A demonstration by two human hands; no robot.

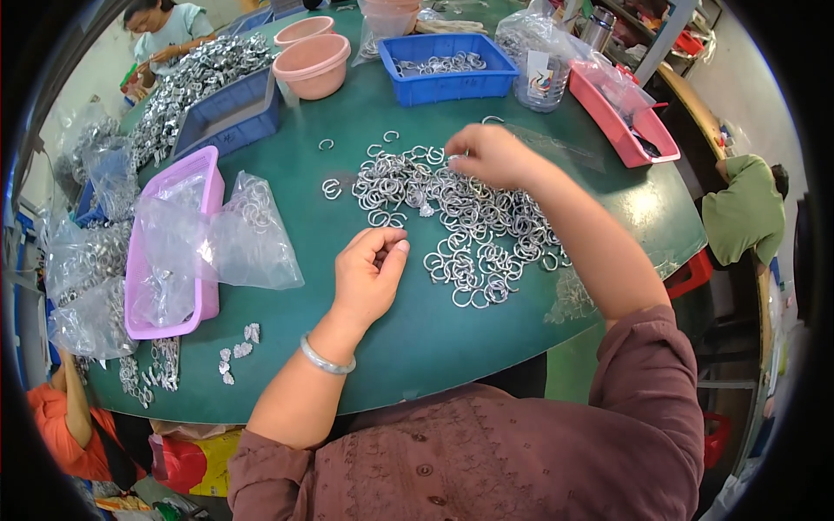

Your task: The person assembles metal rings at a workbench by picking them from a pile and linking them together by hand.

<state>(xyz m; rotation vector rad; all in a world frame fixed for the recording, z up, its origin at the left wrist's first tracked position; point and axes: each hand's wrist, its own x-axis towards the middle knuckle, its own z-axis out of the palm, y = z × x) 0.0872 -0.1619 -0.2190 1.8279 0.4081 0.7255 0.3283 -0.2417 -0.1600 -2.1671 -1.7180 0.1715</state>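
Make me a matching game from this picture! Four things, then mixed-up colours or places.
1. Bangle
2. Right hand
3. Basket
4. Middle tray

A. Purple, partly under a clear plastic bag
B. Blue, with metal pieces inside
C. Around the left wrist
D. At the pile of metal rings

Pairs: 1-C, 2-D, 3-A, 4-B

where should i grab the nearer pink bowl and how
Probably by the near rim of the nearer pink bowl, coming from the person's side with the left hand: the bowl sits upright, its rim looks easy to pinch, and bare green table lies before it. The other pink bowl crowds its far side.
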